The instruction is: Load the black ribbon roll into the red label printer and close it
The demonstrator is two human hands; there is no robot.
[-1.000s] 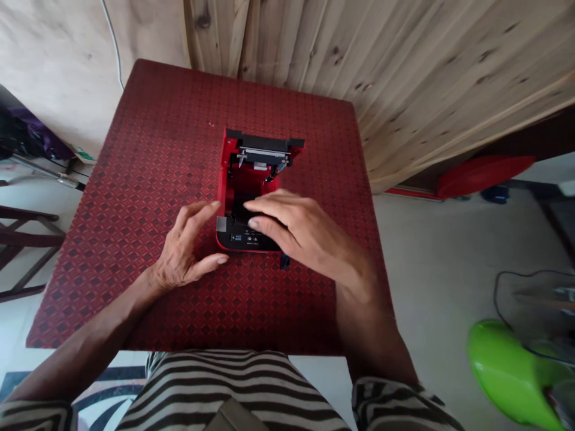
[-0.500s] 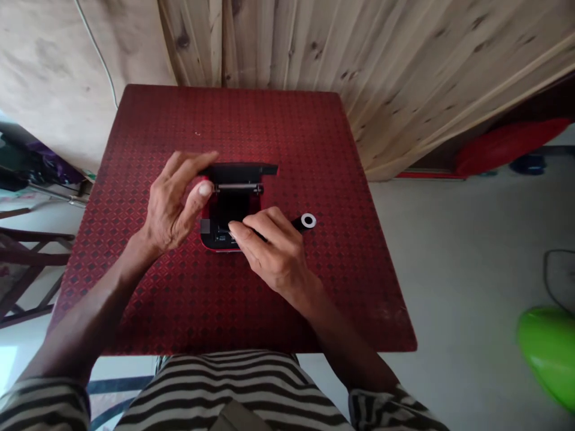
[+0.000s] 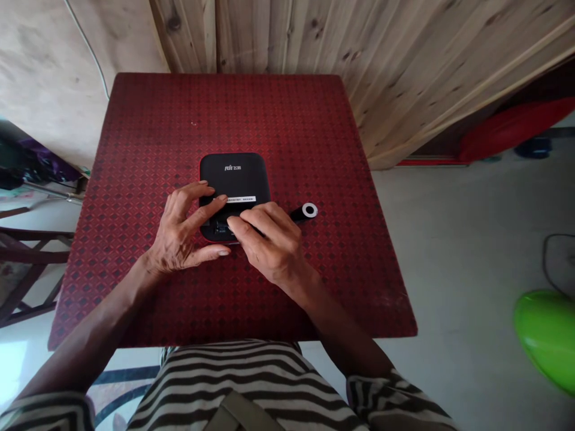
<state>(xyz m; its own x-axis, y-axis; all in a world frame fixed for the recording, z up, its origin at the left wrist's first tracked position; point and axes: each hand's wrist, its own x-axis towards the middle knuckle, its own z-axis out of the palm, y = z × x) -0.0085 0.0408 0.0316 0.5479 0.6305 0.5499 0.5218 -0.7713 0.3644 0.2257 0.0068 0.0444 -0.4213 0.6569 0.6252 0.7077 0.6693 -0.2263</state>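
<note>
A black device with a red edge point(image 3: 238, 173) lies on the red patterned table point(image 3: 157, 108), its black lid with a white label lying nearly flat over it. Fingertips of my left hand point(image 3: 179, 230) rest on the lid's left part; its thumb points right along the device's near edge, and the fingers are apart. My right hand point(image 3: 272, 242) pinches at the near right part of the device, closed round a dark tool whose black end with a white ring point(image 3: 309, 210) sticks out to the right. The tool's tip is hidden by the fingers.
Behind the table stands a wooden plank wall point(image 3: 269, 36). A dark wooden chair point(image 3: 31, 257) is at the left. On the floor at the right are a bright green object point(image 3: 545, 335) and a red object point(image 3: 512, 131).
The lid, raised before, has come down over the device. My left hand has moved from its upper left side down onto the lid. My right hand keeps its grip.
</note>
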